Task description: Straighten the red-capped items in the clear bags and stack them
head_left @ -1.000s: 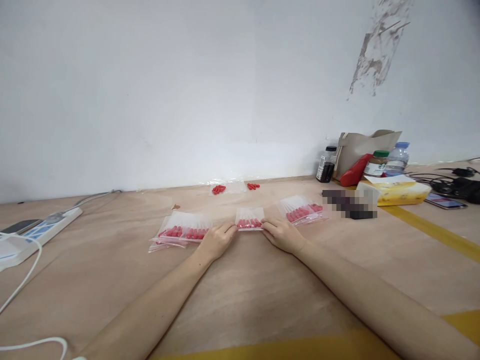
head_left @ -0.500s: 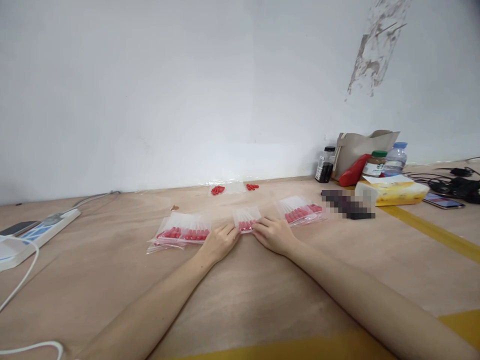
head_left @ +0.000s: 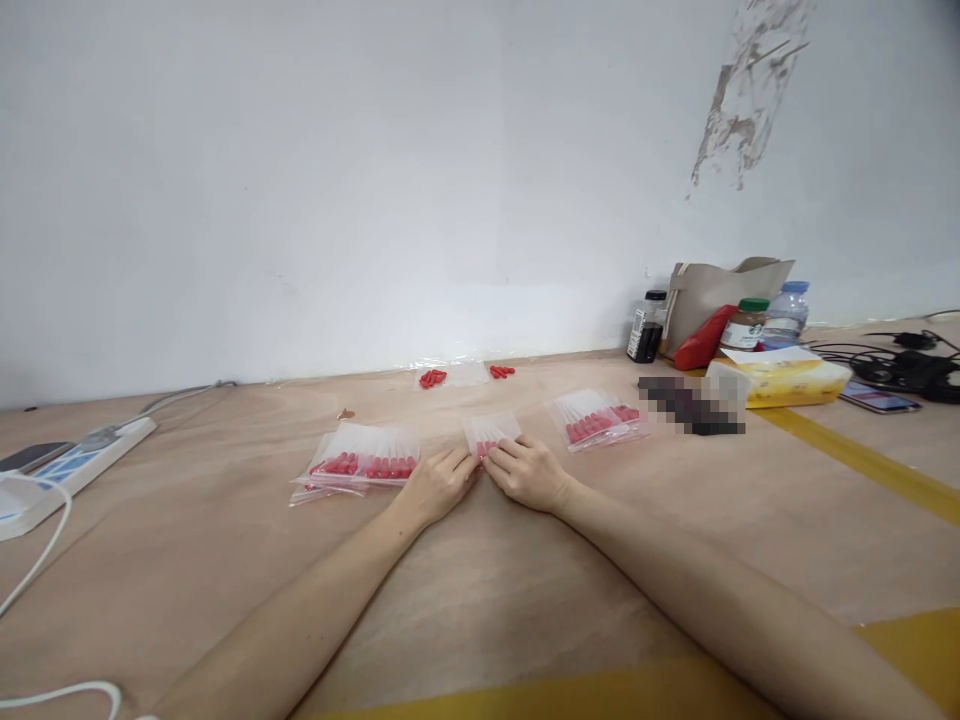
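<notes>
Fingertips of both your hands pinch the near edge of a small clear plastic bag with red capsules (head_left: 491, 433) — your left hand (head_left: 439, 482) on its left corner, your right hand (head_left: 529, 472) on its right, fingers curled shut on the film and almost touching each other. That bag lies flat on the brown paper-covered table (head_left: 480, 600), just beyond your knuckles, its long axis running left to right; both hands are equally near. To its left sits a stack of filled clear bags (head_left: 364, 462), to its right a second pile of filled bags (head_left: 596, 420) — each a little apart. Farther off, loose red capsules (head_left: 433, 378) lie by the white wall (head_left: 337, 180). Open table stretches near you.
</notes>
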`<state>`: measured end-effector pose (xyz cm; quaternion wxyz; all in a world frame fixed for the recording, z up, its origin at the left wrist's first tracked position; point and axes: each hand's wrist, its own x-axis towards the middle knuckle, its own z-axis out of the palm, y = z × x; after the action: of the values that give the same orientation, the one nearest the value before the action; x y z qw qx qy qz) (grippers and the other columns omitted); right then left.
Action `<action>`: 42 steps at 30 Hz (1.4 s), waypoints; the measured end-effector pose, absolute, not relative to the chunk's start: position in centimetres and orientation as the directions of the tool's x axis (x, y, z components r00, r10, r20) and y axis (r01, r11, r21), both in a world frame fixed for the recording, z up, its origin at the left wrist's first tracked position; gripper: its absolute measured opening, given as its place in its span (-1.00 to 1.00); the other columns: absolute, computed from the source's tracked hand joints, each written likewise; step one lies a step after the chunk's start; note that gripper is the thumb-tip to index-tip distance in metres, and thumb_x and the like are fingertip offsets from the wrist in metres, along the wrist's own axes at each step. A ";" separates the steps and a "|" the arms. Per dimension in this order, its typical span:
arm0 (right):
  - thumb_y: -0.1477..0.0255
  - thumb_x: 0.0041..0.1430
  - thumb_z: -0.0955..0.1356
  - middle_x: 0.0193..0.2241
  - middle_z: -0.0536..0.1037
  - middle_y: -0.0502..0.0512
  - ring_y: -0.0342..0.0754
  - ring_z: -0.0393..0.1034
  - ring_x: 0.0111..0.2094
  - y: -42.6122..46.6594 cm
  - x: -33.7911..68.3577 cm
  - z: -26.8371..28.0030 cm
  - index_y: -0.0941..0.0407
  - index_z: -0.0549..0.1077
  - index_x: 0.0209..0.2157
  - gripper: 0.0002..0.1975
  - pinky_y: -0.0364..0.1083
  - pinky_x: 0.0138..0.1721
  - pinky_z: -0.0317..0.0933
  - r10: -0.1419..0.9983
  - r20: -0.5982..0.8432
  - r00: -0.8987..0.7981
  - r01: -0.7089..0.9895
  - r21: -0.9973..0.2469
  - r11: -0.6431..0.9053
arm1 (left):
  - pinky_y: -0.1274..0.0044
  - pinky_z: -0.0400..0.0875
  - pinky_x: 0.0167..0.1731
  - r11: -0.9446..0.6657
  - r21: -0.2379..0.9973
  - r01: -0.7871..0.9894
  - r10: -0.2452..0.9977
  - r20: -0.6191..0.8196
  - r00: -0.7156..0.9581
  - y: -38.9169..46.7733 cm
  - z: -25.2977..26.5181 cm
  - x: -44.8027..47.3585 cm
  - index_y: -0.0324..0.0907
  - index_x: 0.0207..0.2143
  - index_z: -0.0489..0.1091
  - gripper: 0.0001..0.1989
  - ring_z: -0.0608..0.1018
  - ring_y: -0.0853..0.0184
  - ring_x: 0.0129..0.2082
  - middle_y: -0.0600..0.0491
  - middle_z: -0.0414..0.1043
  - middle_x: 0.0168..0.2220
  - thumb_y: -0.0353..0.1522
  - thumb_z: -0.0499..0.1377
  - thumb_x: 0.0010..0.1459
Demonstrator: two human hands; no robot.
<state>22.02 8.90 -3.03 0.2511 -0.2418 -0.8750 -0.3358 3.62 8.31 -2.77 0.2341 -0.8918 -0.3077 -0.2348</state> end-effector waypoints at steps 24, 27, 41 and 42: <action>0.57 0.17 0.12 -0.53 0.40 0.10 -0.13 0.18 -0.47 9.7 25.9 -2.9 0.18 0.37 -0.51 -0.72 -0.09 -0.46 -0.12 0.414 0.591 -0.693 0.707 0.442 0.552 | 0.54 0.24 -0.48 -0.677 -0.233 0.698 0.515 0.527 0.676 7.6 -1.4 1.9 -0.19 -0.51 0.26 -0.79 0.37 0.36 -0.49 0.04 0.31 -0.52 -0.44 -0.09 0.14; 0.40 0.21 0.14 -0.50 0.42 0.08 -0.13 0.22 -0.42 9.5 25.6 -2.8 0.16 0.39 -0.48 -0.70 -0.12 -0.43 -0.06 0.407 0.557 -0.724 0.653 0.360 0.667 | 0.50 0.25 -0.44 -0.705 -0.163 0.691 0.556 0.479 0.680 6.8 -0.2 2.1 -0.19 -0.54 0.25 -0.85 0.35 0.34 -0.49 0.05 0.28 -0.54 -0.37 0.00 0.06; 0.13 -0.07 0.29 -0.19 0.37 0.34 0.16 0.28 -0.16 11.6 31.8 2.7 0.22 0.37 -0.17 -0.49 0.00 -0.28 0.14 0.951 0.214 0.224 0.973 -0.103 -0.206 | 0.21 -0.07 0.05 -0.587 0.098 0.804 0.809 0.099 0.579 7.3 -1.0 4.8 0.07 0.10 0.04 -0.46 -0.01 0.10 0.17 0.04 -0.08 0.19 0.02 -0.20 0.12; 0.11 -0.12 0.31 -0.20 0.38 0.34 0.16 0.29 -0.17 11.9 32.3 2.6 0.23 0.36 -0.17 -0.45 0.00 -0.29 0.15 0.958 0.174 0.230 0.971 -0.100 -0.215 | 0.20 -0.07 0.05 -0.588 0.090 0.804 0.808 0.104 0.579 7.2 -0.9 4.7 0.07 0.09 0.06 -0.47 0.00 0.10 0.17 0.04 -0.07 0.19 0.02 -0.21 0.12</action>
<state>32.32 11.91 2.60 0.0937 -0.7786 -0.6194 -0.0369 4.66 7.25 -0.94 -0.0165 -0.8885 -0.4536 -0.0672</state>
